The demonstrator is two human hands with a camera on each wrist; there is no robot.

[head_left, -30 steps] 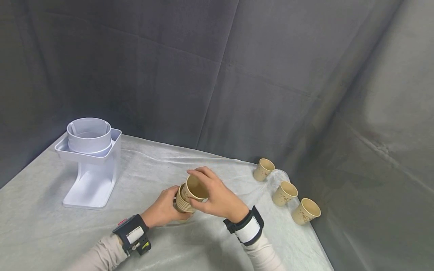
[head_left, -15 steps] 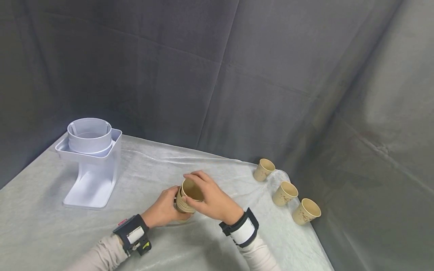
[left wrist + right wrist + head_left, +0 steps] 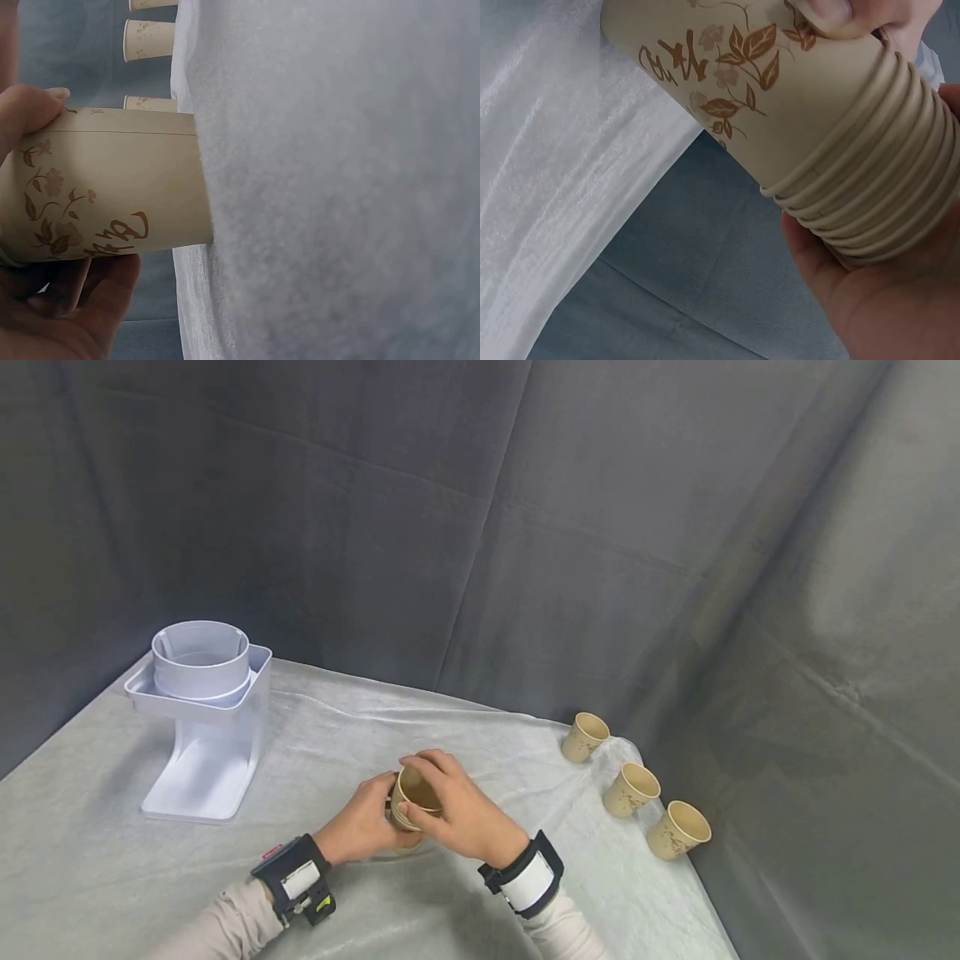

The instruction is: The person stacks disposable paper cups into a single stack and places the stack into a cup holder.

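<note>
A nested stack of beige paper cups [image 3: 870, 165] with brown leaf print stands upright near the table's middle. My left hand [image 3: 367, 818] grips it round the side, and the left thumb [image 3: 826, 13] presses on the lowest cup in the right wrist view. From the right, my right hand [image 3: 463, 814] holds the top cup [image 3: 418, 789] by its rim, thumb near and fingers far. That cup sits down in the stack, its rim close above the others. In the left wrist view the lowest cup [image 3: 127, 187] shows its printed wall; its rim end is partly hidden by fingers.
Three single paper cups stand along the right table edge: a far cup [image 3: 585, 737], a middle cup [image 3: 632, 789] and a near cup [image 3: 678, 830]. At left is a white plastic stand [image 3: 198, 768] with a round ring [image 3: 200, 672] on top. Grey curtains [image 3: 360, 543] hang behind.
My right hand has moved left and down, bringing the top cup from a raised, tilted position into the stack. The left hand has stayed in place round the stack.
</note>
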